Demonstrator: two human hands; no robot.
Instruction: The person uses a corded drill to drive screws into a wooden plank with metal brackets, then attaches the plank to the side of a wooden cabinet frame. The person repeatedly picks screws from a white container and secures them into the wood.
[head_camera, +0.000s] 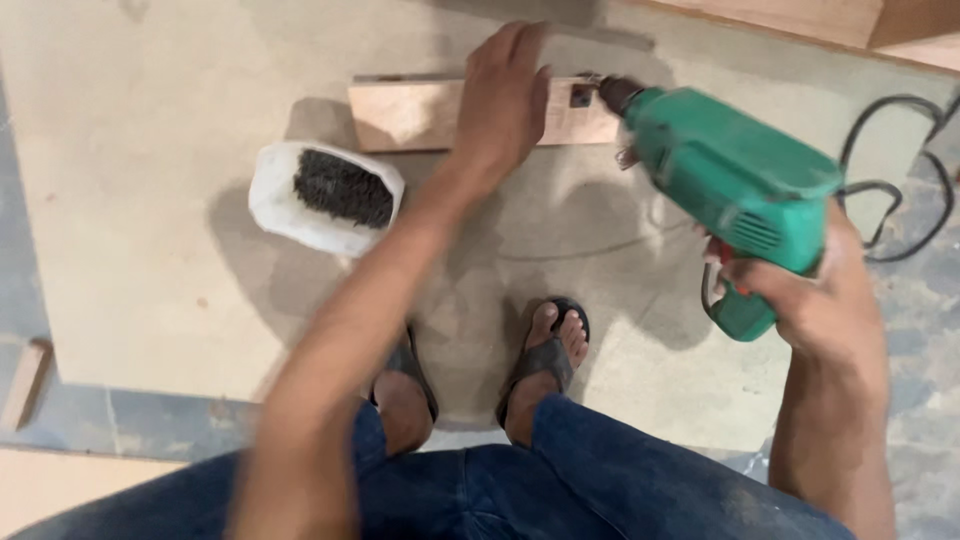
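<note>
Knees: blue jeans (560, 480) fill the bottom of the frame, closest to the lens, the person squatting over the work.
Feet: two dark sandals (545, 360) planted on a large pale board (150, 250) that lies flat on the floor.
Left hand: the left hand (503, 100) lies flat, palm down, fingers spread and together on nothing, pressing a small wood block (420, 115) against the board.
Right hand: the right hand (815, 295) is wrapped tight around the grip of a green power drill (735, 180), its tip meeting the right end of the block beside a small dark fitting (581, 96).
Block position: it rests at the far edge of the board, straight ahead of the feet, partly hidden under the left palm.
Block handling: it looks stiff, light and smooth, so it would likely slide under the drill's push; a flat palm over its middle seems the sound hold.
Drill handling: it looks heavy toward the front and hard-shelled; the handle is the place to grip, clear of the chuck.
Cord: a black cable (890, 170) loops on the floor behind the drill.
Nearby: a white bag (275, 195) of dark screws (342, 187) sits open just left of the forearm.
</note>
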